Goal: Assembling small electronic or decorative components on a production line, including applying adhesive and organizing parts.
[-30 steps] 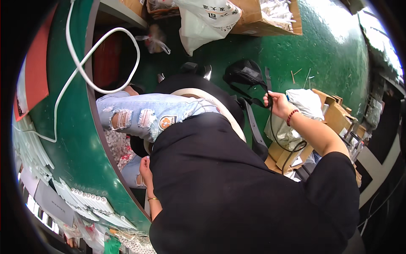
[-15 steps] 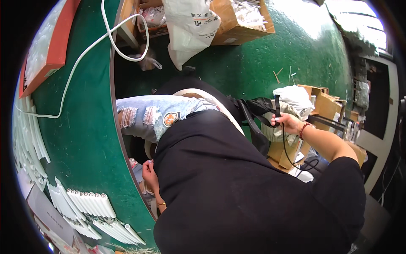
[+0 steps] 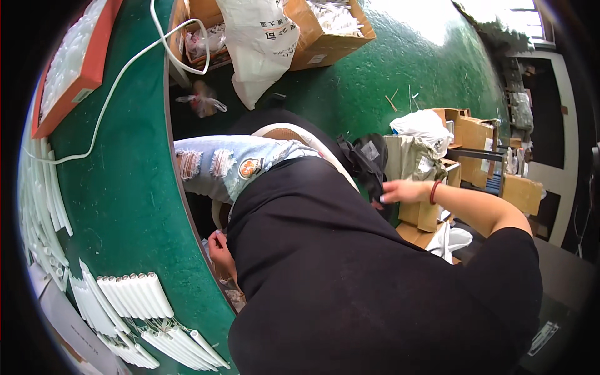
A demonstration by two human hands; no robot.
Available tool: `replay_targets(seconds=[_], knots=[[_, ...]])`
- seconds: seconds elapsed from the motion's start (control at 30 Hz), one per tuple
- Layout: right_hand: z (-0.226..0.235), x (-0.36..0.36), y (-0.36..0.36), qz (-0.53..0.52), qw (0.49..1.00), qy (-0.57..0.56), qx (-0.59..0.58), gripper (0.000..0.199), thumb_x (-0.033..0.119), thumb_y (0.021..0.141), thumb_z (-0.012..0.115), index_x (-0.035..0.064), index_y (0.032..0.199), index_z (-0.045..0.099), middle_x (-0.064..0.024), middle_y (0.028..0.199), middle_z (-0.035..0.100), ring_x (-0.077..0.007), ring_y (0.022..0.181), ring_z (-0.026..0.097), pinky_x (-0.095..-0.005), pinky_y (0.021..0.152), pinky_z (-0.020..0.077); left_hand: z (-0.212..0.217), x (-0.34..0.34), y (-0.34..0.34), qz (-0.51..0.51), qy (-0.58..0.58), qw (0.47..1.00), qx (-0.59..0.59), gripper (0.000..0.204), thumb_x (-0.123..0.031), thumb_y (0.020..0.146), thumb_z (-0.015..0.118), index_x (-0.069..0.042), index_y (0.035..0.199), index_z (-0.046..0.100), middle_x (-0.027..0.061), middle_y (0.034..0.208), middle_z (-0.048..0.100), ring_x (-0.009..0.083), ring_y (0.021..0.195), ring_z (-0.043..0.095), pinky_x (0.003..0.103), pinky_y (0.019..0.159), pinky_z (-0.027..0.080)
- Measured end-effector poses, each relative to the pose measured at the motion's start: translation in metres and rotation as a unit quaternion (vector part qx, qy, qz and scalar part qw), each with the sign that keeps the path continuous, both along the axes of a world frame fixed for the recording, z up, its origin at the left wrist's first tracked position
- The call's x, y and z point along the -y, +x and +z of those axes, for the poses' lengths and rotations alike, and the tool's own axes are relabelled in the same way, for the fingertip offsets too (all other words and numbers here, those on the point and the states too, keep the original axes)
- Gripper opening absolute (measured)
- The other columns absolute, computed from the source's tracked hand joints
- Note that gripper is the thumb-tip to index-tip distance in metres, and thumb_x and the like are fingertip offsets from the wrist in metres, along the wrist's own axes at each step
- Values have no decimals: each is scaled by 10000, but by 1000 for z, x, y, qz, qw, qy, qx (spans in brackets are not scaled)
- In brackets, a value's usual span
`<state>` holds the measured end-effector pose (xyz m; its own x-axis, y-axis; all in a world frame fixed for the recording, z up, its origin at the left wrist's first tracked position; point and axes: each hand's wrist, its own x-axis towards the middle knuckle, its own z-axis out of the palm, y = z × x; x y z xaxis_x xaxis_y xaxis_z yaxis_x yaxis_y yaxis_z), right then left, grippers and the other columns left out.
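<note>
My right hand (image 3: 409, 190), with a red bracelet on its wrist, reaches out to the right side. Its fingertips lie on either side of the lower end of a black bag (image 3: 370, 156) with a grey label, closed on it as far as shows. Beside the chair's pale curved rim (image 3: 312, 140), the bag hangs close to my lap. Down by the bench edge, my left hand (image 3: 221, 253) rests near my body with curled fingers pressed together. Anything inside them is hidden.
On the green bench (image 3: 131, 219) lie rows of white tubes (image 3: 134, 295), a white cable (image 3: 119, 75) and a red box (image 3: 84, 72) of clear pieces. A white sack (image 3: 259, 44) and a cardboard box (image 3: 331, 50) stand ahead. Cartons (image 3: 475, 144) are stacked at right.
My right hand has moved slightly left and down, and the strap and cord it held are out of view. The black bag now shows its label. My left hand stays about where it was.
</note>
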<state>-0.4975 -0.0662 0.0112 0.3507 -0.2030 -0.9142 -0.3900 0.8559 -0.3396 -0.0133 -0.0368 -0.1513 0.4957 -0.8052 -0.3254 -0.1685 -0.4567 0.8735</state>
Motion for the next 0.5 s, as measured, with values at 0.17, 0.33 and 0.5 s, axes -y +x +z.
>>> replay_targets(seconds=[0.17,0.33,0.5], knots=[[4,-29,3,532,811,-218,-109,248,157,902,582,-35,1045,518,-191,1010,626,-306,1003,603,-390,858,465,-7,-10,3,-4,-17,999,44,191,-164,954,569,15,967,635,39,780,632,90,693,559,239,643,472],[-15,-20,-85,60,984,144,81,320,-4,884,492,-62,1193,553,-132,1150,647,-200,1098,598,-300,939,463,-12,-13,13,-18,-17,999,38,180,-152,950,574,15,961,639,38,806,639,89,699,560,241,644,474],[-49,-97,-99,13,973,221,70,211,54,835,653,-36,1023,619,-85,1038,673,-159,1013,612,-275,884,455,-23,-9,12,-30,-15,999,17,186,-153,957,565,20,977,631,40,817,634,79,711,554,234,653,468]])
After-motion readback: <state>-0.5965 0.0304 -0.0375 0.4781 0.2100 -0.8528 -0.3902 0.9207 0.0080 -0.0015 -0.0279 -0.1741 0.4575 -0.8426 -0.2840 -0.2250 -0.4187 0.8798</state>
